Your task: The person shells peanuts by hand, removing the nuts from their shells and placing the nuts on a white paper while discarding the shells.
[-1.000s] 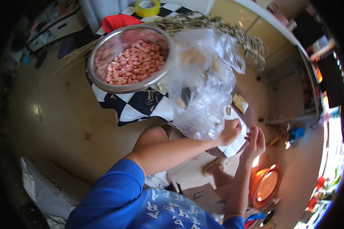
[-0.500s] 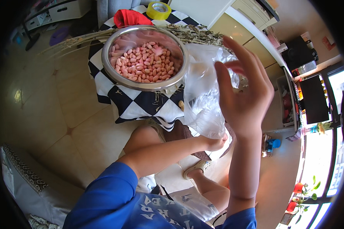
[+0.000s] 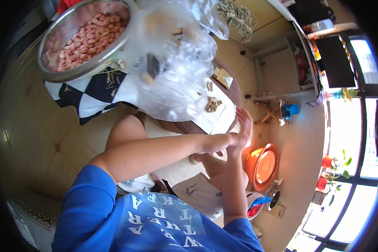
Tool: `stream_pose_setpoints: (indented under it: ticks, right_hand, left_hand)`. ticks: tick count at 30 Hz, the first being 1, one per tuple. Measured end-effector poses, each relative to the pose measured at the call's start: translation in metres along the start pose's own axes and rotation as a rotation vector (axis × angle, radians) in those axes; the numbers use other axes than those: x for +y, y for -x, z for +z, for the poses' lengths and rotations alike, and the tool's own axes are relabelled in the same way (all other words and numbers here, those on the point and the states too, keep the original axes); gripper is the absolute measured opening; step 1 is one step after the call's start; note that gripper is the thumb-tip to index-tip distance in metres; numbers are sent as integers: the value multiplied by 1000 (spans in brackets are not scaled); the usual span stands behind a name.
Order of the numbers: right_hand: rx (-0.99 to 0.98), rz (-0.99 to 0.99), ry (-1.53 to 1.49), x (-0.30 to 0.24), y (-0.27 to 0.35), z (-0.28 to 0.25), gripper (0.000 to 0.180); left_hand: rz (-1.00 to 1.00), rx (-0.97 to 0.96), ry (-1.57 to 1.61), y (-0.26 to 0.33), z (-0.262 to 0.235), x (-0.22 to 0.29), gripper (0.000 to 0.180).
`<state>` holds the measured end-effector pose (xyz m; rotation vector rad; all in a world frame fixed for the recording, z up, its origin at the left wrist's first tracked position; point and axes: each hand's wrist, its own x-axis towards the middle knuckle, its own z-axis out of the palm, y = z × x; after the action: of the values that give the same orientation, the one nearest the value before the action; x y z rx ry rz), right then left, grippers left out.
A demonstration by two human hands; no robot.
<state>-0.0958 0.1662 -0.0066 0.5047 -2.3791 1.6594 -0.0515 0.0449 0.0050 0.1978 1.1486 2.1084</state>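
Note:
My left hand (image 3: 220,143) and my right hand (image 3: 243,126) meet beside the brown stool, the left against the base of the right. The right hand's fingers are stretched out and hold nothing. The left hand's fingers are hidden by the right hand. Just beyond them, a white sheet (image 3: 221,119) bears a small heap of brown bits (image 3: 213,104), perhaps shells. To the left, a crumpled clear plastic bag (image 3: 172,90) spreads over the table edge, apart from both hands. At the far left stands a steel bowl (image 3: 54,76) holding pink shelled peanuts (image 3: 92,38).
A black-and-white checked cloth (image 3: 86,90) covers the table. The round brown stool cover (image 3: 235,80) sits under the sheet. Dried stalks (image 3: 238,19) lie at the back. On the floor to the right are an orange basin (image 3: 262,166) and a small wooden stool (image 3: 269,112).
My left hand has let go of the plastic bag. My right hand has come down from its raised position to meet the left. The view has shifted right.

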Motion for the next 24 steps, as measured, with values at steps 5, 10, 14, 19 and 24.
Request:
stream_pose_setpoints:
  ticks: [5, 10, 14, 19, 24]
  right_hand:
    - [-428, 418, -1303, -21, 12, -5, 81]
    - [-66, 311, -880, 10, -15, -42, 70]
    - [90, 561, -701, 35, -36, -44, 54]
    - [57, 539, -613, 41, -29, -54, 49]
    - [2, 462, -481, 31, -18, -56, 46]
  left_hand:
    - [-63, 117, -376, -15, -30, -8, 60]
    - [355, 925, -1224, -7, -66, 18, 27]
    - [144, 942, -1342, 11, -96, 26, 32]
    - [49, 858, -1400, 1, -97, 18, 28]
    - [-34, 859, -1551, 1, -107, 7, 20]
